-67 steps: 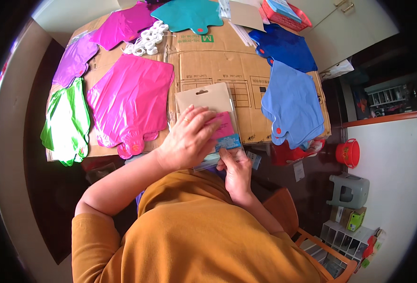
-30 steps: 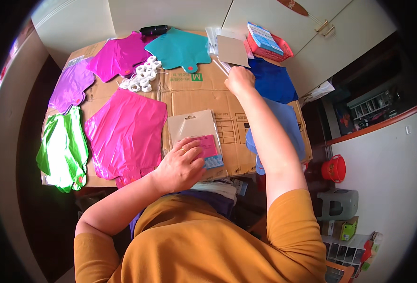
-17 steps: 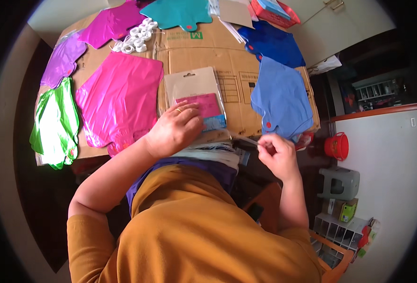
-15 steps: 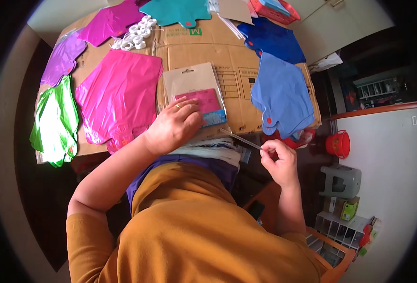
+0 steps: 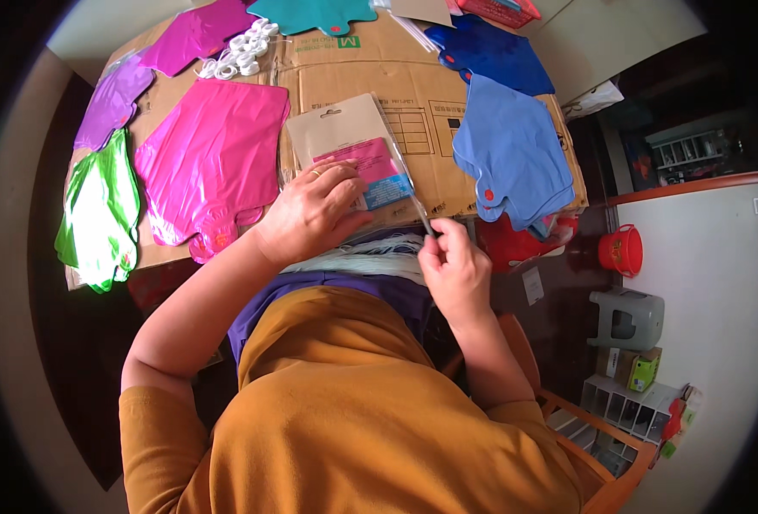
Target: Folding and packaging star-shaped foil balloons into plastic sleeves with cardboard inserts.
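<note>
In the head view, the person's left hand (image 5: 317,206) lies over the lower left part of a clear plastic package (image 5: 345,118) with a beige hanging card and pink and blue inserts, its fingers side by side and the thumb held apart from them. The package lies slightly askew at the near edge of a cardboard sheet (image 5: 315,81). The right hand (image 5: 458,270) has thumb and forefinger pinched on a thin straw (image 5: 421,212), whose far end reaches the package's lower right corner; whether it has gone inside cannot be told. Left of the package lies a large pink foil balloon (image 5: 216,146), flat, with a green foil balloon (image 5: 101,210) and a lilac foil balloon (image 5: 112,103) beyond it. A light blue balloon (image 5: 516,141) lies to the right, below a dark blue balloon (image 5: 499,56). Farther back are a magenta balloon (image 5: 195,38), a teal balloon (image 5: 310,13), small rolls of white ribbon (image 5: 244,50) and a bundle of white straws (image 5: 411,32). A red bucket (image 5: 620,250) and grey stool (image 5: 627,313) stand at right.
</note>
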Motion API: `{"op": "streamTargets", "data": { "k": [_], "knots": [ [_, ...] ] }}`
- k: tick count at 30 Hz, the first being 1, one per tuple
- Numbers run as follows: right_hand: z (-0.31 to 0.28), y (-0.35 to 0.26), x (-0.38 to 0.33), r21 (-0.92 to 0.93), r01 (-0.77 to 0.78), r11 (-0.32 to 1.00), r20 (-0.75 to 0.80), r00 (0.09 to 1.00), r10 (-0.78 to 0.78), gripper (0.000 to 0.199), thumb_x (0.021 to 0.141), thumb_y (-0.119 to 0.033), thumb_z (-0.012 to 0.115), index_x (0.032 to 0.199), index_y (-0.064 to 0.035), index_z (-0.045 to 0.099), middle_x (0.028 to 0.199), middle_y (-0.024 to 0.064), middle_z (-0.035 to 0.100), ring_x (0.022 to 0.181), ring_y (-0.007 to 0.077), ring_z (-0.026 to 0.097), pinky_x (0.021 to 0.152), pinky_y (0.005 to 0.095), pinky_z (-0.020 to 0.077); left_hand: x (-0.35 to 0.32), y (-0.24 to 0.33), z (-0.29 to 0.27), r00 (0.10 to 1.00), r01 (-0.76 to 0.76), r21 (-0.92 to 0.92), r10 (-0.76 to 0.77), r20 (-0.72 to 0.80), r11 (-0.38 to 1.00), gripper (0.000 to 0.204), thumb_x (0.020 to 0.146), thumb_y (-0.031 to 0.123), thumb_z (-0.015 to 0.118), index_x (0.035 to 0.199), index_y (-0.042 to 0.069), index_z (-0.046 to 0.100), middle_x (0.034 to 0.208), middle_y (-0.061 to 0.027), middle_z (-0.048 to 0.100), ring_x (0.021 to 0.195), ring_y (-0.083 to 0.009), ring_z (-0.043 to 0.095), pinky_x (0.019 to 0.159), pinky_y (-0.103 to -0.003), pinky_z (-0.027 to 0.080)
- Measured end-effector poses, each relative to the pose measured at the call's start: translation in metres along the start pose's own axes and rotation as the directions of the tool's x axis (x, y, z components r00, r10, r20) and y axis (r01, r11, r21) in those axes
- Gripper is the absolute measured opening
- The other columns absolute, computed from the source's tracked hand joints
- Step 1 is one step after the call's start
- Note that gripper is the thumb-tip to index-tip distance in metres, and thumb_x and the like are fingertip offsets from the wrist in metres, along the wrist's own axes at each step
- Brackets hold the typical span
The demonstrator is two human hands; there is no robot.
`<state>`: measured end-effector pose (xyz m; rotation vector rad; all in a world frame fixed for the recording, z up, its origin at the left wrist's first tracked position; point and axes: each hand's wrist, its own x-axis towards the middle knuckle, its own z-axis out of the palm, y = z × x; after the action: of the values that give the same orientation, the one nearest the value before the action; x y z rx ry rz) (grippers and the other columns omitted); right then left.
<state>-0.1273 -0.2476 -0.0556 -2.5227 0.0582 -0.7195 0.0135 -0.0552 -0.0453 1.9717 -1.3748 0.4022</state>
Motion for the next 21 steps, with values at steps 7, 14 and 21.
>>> {"op": "streamTargets", "data": {
  "k": [7, 14, 21],
  "knots": [
    [0.004, 0.001, 0.050, 0.032, 0.171, 0.985, 0.253, 0.952, -0.173, 0.020, 0.080, -0.013, 0.071, 0.089, -0.0063, 0.054, 0.067, 0.0128, 0.063, 0.063, 0.0323, 0.064, 0.057, 0.0415, 0.0505, -0.006, -0.007, 0.001, 0.998, -0.054, -0.020, 0.055, 0.019, 0.998, 0.027, 0.073, 0.011, 0.077, 0.095, 0.001, 0.064, 0.100, -0.0143, 0.063, 0.102, -0.0346, 0.063, 0.088, -0.042, 0.052],
    [0.001, 0.031, 0.119, -0.104, -0.034, 0.994, 0.453, 0.888, 0.078, 0.050, 0.063, -0.042, 0.086, 0.072, -0.0042, 0.054, 0.060, 0.0098, 0.057, 0.054, 0.0263, 0.057, 0.052, 0.0359, 0.0449, -0.004, -0.012, -0.001, 0.997, -0.046, -0.058, 0.050, 0.062, 0.997, 0.023, 0.074, 0.009, 0.076, 0.092, 0.002, 0.065, 0.100, -0.0141, 0.063, 0.101, -0.0345, 0.064, 0.088, -0.042, 0.053],
    [-0.005, 0.019, 0.066, 0.025, 0.211, 0.977, 0.099, 0.972, -0.212, 0.015, 0.080, -0.016, 0.074, 0.081, -0.0059, 0.062, 0.069, 0.0085, 0.060, 0.063, 0.0282, 0.061, 0.056, 0.0364, 0.0489, -0.007, -0.012, -0.011, 0.992, 0.072, -0.166, -0.053, 0.114, 0.983, 0.023, 0.072, 0.005, 0.076, 0.092, 0.003, 0.065, 0.107, -0.0145, 0.060, 0.107, -0.0348, 0.061, 0.087, -0.042, 0.052]
  ]
}}
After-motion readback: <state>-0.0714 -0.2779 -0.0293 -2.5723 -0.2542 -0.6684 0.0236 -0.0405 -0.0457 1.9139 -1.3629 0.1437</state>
